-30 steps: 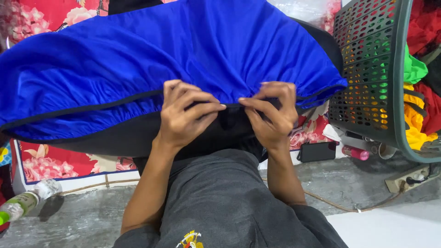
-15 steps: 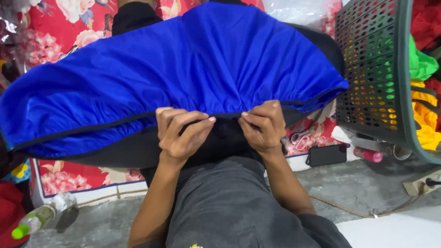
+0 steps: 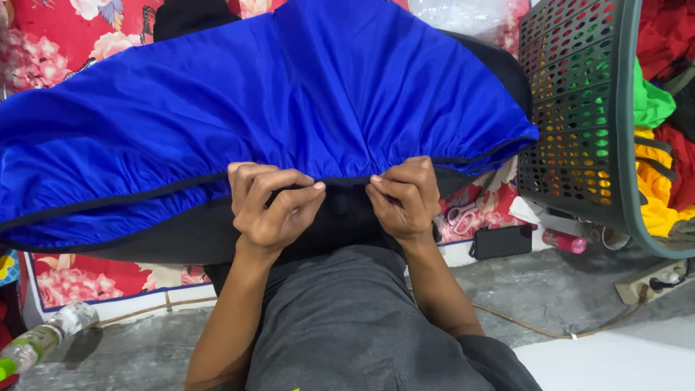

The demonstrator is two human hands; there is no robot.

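Note:
A large royal-blue fabric piece (image 3: pixel 289 108) with a black trimmed edge and black underside spreads out in front of me, bunched and gathered along its near edge. My left hand (image 3: pixel 271 210) pinches that gathered black edge just left of centre. My right hand (image 3: pixel 405 199) grips the same edge a little to the right, fingers curled over the seam. The two hands sit close together, a short gap of black cloth between them. My grey-clad lap (image 3: pixel 347 326) lies directly below the hands.
A grey-green perforated plastic basket (image 3: pixel 579 108) stands at the right, holding red, green and yellow cloth (image 3: pixel 655 166). A dark phone (image 3: pixel 503 241), scissors (image 3: pixel 456 215) and a pink tube (image 3: pixel 563 241) lie near it. A red floral mat (image 3: pixel 79 279) lies underneath; a plastic bottle (image 3: pixel 43 340) at the lower left.
The blue fabric has slid up and away from me, its gathered edge spreading wider. Both hands stay pinched on the edge, close together, shifting slightly along the seam.

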